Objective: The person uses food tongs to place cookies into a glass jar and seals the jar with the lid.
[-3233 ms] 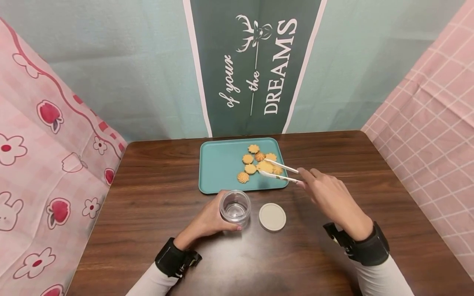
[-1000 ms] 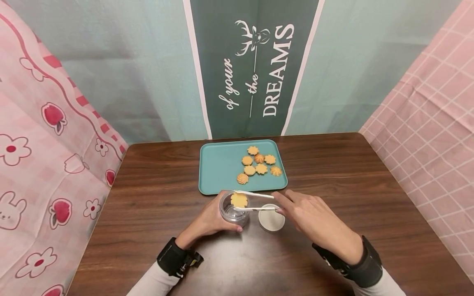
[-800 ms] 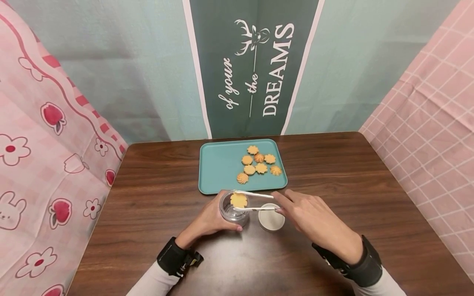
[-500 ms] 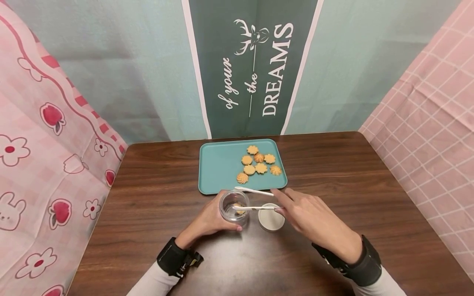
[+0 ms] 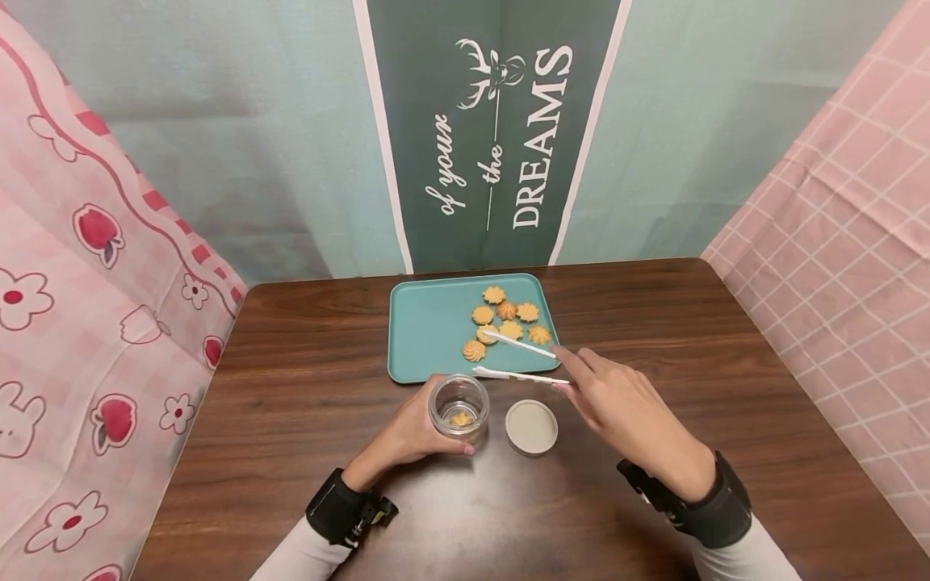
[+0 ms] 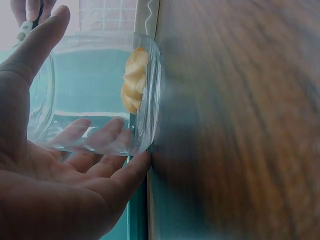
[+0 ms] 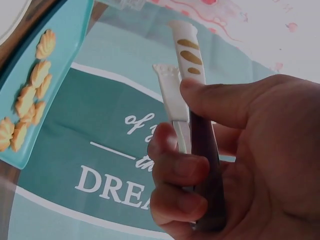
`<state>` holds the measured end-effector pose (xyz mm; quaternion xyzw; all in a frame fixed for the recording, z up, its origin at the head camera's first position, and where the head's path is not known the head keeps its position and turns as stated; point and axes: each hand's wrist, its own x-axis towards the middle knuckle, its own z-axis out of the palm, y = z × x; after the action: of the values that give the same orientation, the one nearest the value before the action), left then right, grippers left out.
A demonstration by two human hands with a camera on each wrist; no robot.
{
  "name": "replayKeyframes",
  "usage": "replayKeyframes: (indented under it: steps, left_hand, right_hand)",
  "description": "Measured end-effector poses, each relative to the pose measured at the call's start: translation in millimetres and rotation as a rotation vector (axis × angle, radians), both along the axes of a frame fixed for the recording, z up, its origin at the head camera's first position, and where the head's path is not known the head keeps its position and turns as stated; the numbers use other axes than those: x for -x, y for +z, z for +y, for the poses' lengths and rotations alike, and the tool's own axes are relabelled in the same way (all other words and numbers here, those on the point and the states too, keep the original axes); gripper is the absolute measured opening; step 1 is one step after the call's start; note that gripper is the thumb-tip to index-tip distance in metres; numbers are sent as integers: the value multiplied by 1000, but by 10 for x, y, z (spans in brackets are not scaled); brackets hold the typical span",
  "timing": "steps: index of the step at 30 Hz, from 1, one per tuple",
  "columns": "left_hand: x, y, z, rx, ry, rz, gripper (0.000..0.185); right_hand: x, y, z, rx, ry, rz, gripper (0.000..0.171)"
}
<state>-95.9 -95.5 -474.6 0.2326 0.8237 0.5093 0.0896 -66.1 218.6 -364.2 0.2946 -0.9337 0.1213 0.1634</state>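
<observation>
My left hand (image 5: pixel 417 428) is wrapped around a clear jar (image 5: pixel 459 397) that stands upright on the table. One cookie (image 6: pixel 135 81) lies on the jar's bottom, plain to see in the left wrist view. My right hand (image 5: pixel 628 403) grips a pair of tongs (image 7: pixel 187 55) with white tips and a dark handle. In the head view the tips are spread apart, with nothing between them; one reaches over the teal tray (image 5: pixel 425 323), the other is near its front edge. Several cookies (image 5: pixel 510 330) sit on the tray's right half.
A pale round lid (image 5: pixel 531 427) lies on the brown wooden table (image 5: pixel 312 347), just right of the jar. Fabric backdrops rise at the back and on both sides, the left one pink (image 5: pixel 73 347) with printed fruit and flowers.
The tongs let a cookie go into the jar, where it now lies on the bottom. My right hand then moved the tongs back and right toward the tray. My left hand stayed in place.
</observation>
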Motion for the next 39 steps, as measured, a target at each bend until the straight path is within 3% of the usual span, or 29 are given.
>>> replayKeyframes:
  steps: [39]
  left_hand:
    - [9,1,-10,-3,-1,-22,100]
  right_hand:
    - [370,-155,287,-37,-245,-127,45]
